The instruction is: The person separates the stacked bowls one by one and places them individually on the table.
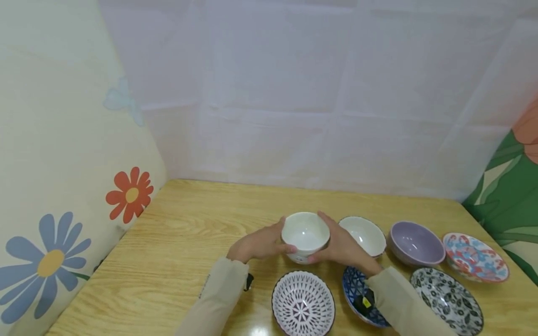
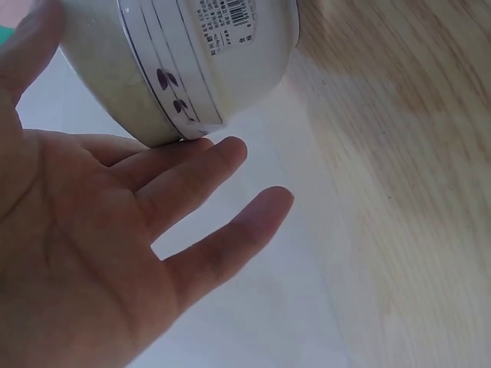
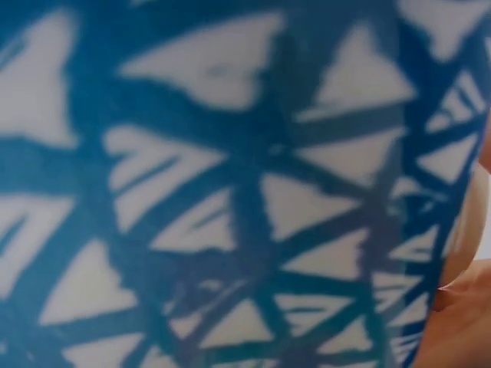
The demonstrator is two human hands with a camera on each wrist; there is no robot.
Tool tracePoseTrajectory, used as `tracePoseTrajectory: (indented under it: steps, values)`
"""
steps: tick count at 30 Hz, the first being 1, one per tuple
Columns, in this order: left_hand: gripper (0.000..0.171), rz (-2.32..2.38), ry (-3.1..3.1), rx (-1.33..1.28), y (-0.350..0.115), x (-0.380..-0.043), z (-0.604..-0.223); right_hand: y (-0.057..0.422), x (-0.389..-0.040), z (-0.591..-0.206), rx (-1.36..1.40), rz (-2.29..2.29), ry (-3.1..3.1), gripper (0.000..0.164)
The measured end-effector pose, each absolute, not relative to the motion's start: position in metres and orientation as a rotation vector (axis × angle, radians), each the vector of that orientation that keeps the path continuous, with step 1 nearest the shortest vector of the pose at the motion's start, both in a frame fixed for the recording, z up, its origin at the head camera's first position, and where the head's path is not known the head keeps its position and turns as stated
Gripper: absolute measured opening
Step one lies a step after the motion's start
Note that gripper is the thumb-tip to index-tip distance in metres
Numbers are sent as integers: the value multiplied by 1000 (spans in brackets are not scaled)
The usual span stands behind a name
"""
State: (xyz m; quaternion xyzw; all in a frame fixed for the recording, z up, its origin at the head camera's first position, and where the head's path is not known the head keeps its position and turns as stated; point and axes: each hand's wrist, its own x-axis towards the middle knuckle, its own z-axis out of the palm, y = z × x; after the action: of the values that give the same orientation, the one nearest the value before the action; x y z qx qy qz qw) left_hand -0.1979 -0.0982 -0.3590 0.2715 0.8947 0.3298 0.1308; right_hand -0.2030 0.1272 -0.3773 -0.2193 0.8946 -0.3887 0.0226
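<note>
A white bowl [image 1: 306, 233] is held between both hands at the middle of the table, seemingly raised off it. In the left wrist view the bowl [image 2: 203, 73] shows a striped band with dark leaf marks and a barcode label. My left hand [image 1: 262, 240] grips its left side with thumb and fingers; two fingers stick out past the bowl. On the right side, my right hand [image 1: 339, 243] holds it between thumb and fingers. A blue-and-white patterned bowl [image 3: 253, 199] fills most of the right wrist view, leaving little of the right hand [image 3: 460, 326] visible.
Nearest the front is a purple-and-white patterned bowl [image 1: 303, 303]. Right of the hands stand a white dark-rimmed bowl [image 1: 364, 233], a purple bowl [image 1: 416, 242], a red-and-blue patterned dish [image 1: 475, 256] and a black-and-white floral dish [image 1: 447, 298]. The right forearm overlaps the blue bowl [image 1: 353, 284].
</note>
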Motion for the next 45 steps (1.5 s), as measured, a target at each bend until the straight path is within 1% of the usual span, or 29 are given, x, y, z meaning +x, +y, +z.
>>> tracePoseTrajectory:
  steps: [2,5,12,26,45]
  values:
    - [83,970,2591,809,-97,-199,-361,128,-203,-377,-682,-1231,2761,118]
    - [83,973,2589,801,-96,-199,-363,128,-203,-376,-691,-1279,2725,117]
    - [83,965,2579,781,-95,-199,-362,123,-201,-376,-706,-1277,2738,120]
    - [88,975,2585,824,-94,-202,-364,123,-201,-379,-659,-1246,2832,120]
    - [80,890,2604,769,-96,-201,-364,124,-199,-379,-673,-1252,2920,117]
